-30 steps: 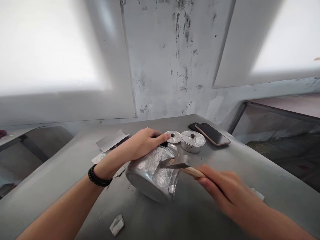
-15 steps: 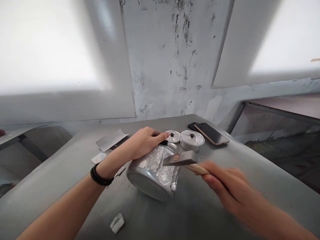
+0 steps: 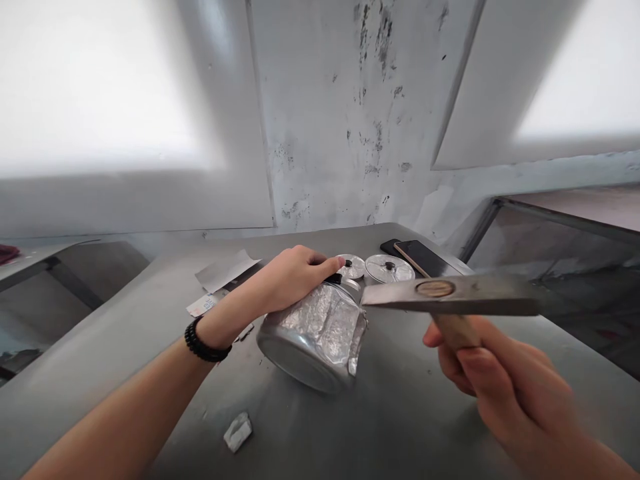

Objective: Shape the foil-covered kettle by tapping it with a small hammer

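Observation:
A silver metal pot (image 3: 320, 330) lies tilted on its side, its wall crumpled and dented and its base toward me. My left hand (image 3: 293, 277) is closed over its upper side, with the thumb by a black fitting, probably the handle, mostly hidden under the hand. In my right hand (image 3: 495, 373) I grip the wooden handle of a hammer (image 3: 480, 297), fingers wrapped round it. The hammer's head is raised to the right of the pot, apart from it. Behind the pot are a round metal lid (image 3: 354, 267) with a black knob and another lidded metal piece (image 3: 390, 270).
Two phones lie at the back right; the nearer phone (image 3: 423, 259) is partly behind the hammer. A grey sheet (image 3: 227, 270) and a printed paper (image 3: 201, 305) are at the left. A crumpled white scrap (image 3: 238, 432) lies on the grey table (image 3: 160, 320) near me. A stained wall (image 3: 320, 133) stands behind.
My right hand has lifted the hammer up and to the right, away from the pot, bringing it closer to the camera. My left hand keeps its hold on the pot. The view has shifted slightly.

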